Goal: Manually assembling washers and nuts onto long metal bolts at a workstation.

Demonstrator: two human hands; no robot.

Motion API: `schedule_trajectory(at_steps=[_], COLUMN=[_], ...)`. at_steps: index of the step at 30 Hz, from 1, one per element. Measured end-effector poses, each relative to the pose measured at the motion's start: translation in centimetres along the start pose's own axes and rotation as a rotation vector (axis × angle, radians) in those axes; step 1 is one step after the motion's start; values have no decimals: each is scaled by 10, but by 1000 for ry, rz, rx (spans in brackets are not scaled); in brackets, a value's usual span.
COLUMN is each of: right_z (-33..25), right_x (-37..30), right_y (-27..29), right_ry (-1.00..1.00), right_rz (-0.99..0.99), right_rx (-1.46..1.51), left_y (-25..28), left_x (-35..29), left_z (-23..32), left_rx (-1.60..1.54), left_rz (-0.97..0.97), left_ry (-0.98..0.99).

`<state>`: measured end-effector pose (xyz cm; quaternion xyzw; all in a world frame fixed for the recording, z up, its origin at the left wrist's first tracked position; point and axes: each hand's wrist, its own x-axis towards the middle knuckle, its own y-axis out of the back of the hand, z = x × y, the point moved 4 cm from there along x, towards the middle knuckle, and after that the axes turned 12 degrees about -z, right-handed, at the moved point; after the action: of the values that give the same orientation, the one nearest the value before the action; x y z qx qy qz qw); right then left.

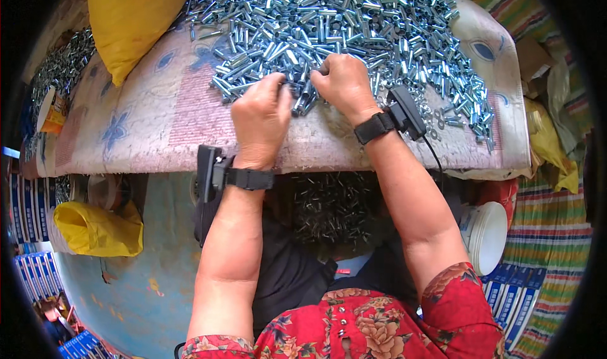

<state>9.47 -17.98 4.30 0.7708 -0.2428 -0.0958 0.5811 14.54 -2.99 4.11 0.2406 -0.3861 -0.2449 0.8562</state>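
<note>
A large heap of shiny metal tube sleeves and bolts (329, 24) covers the far half of the padded table. My left hand (260, 113) is at the heap's near edge, its fingers curled together. To its right, my right hand (345, 86) is closed in a pinch, thumb toward the left hand. Several metal sleeves (306, 99) lie in the gap between the two hands. Whatever either hand grips is hidden by the fingers. Small washers and nuts (436, 120) are scattered on the cloth, right of my right wrist.
The table has a worn patterned cloth (152, 125). A yellow sack (136, 24) stands at the far left, near a paper cup (53, 112) and more metal parts (63, 74). Below are a yellow bag (101, 229), a white bucket (488, 239), blue-white boxes (515, 296) and another heap of parts (332, 207).
</note>
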Motion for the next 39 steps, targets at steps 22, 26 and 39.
schedule_trajectory(at_steps=[22,26,39], right_z=[46,46,45], right_x=[-112,-115,-119], right_y=[3,2,4], right_ry=[-78,-59,10], right_rz=[215,200,266], right_rx=[1445,1394,1493], left_y=[-1,-8,-19], left_x=[-7,-2,5], left_z=[-20,15,19], left_rx=[-368,225,292], left_rz=[-97,7,-47], left_ry=[321,-16,-25])
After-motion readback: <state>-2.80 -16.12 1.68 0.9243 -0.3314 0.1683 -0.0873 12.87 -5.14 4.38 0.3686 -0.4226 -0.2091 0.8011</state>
